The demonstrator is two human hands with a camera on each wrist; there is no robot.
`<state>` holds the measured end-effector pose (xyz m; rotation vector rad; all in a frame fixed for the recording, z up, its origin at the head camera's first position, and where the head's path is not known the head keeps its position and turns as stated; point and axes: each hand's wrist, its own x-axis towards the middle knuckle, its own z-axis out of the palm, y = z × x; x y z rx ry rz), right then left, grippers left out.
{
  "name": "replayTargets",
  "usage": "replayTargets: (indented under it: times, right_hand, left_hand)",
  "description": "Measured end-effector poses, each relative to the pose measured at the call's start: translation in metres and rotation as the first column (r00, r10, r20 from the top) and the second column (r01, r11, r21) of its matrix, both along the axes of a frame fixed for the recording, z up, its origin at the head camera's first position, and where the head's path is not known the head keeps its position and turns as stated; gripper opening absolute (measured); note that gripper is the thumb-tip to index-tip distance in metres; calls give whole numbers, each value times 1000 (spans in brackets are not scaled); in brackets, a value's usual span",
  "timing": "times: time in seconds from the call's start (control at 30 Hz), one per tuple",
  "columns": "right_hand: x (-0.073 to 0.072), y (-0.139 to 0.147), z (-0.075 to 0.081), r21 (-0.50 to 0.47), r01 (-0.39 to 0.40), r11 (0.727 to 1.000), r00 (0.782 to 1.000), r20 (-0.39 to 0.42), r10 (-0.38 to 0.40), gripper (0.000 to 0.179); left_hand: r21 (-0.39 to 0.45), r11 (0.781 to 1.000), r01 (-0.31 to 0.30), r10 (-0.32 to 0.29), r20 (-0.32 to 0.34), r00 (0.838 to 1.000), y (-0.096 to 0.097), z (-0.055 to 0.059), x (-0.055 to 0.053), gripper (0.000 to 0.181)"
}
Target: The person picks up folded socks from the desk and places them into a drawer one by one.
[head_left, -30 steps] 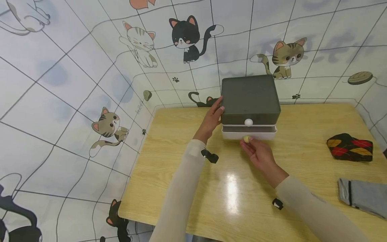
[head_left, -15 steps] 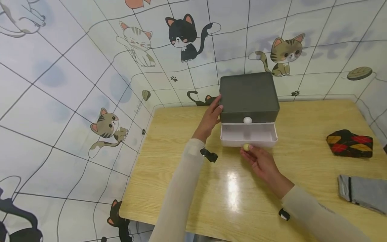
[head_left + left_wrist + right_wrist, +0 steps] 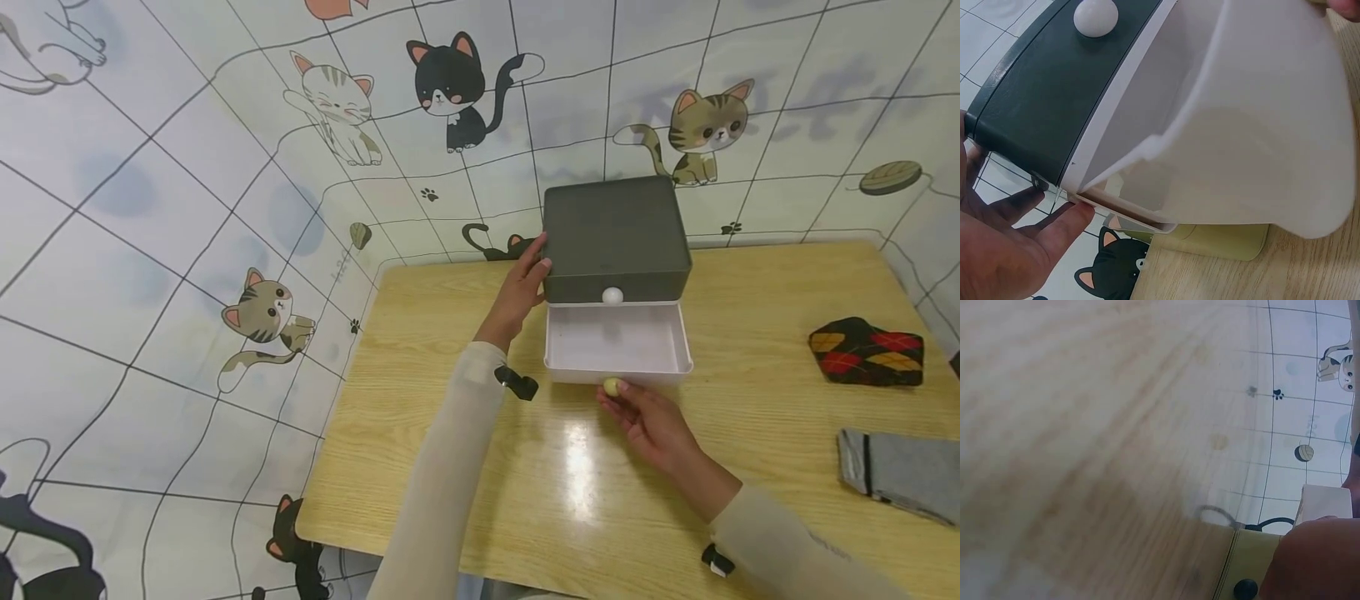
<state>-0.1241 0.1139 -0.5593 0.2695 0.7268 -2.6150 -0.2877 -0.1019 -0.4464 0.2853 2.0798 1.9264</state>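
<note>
A small drawer box (image 3: 615, 229) with a dark grey-green top stands by the back of the table. Its white drawer (image 3: 652, 377) juts out toward me, and the inside shows bare in the head view. My right hand (image 3: 654, 421) pinches the small yellowish-green drawer knob (image 3: 612, 387) between thumb and fingers. Against the box's left side rests my left hand (image 3: 516, 296), its fingers spread along the side in the left wrist view. A white knob (image 3: 612, 296) sits on the drawer above. Lowest is a yellow-green drawer with a dark knob (image 3: 1245, 589), seen in the right wrist view.
On the right of the wooden table (image 3: 420, 400) lies a folded black, red and yellow argyle cloth (image 3: 866, 352). Nearer me is a folded grey cloth (image 3: 903, 475). A cat-patterned wall covering (image 3: 570, 150) rises behind and to the left.
The white drawer has slid out toward me from nearly closed to well open, my right hand moving back with its knob. My left hand has stayed at the box's side.
</note>
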Motion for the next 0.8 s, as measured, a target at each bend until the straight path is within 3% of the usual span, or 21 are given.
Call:
replayTargets:
  times: [0.2, 0.37, 0.5, 0.6, 0.67, 0.73, 0.8]
  right_hand:
    - [8, 1, -1, -16, -14, 1000, 1000, -21, 13, 20]
    - [7, 2, 2, 27, -37, 999, 999, -17, 37, 19]
    - [6, 10, 4, 163, -105, 981, 991, -64, 116, 18]
    - [10, 27, 1, 338, -125, 933, 979, -111, 171, 18]
    - [13, 43, -3, 439, -84, 895, 983, -109, 145, 18]
    - [14, 61, -4, 454, -11, 891, 995, -80, 53, 16]
    - [14, 78, -3, 427, 103, 899, 994, -73, -79, 12]
  left_hand:
    - [-11, 1000, -3, 3, -2, 1000, 1, 0, 0, 51]
    - [2, 999, -39, 39, -11, 999, -1, -14, -9, 47]
    - [10, 998, -61, 61, -30, 998, -4, -23, -14, 46]
    - [16, 999, -47, 47, -16, 999, -3, -15, -9, 48]
    - [19, 999, -33, 33, -13, 999, -2, -12, -7, 49]
    - [5, 1000, -19, 19, -8, 1000, -2, -6, -3, 50]
    - [-6, 1000, -10, 10, -6, 1000, -3, -4, -3, 51]
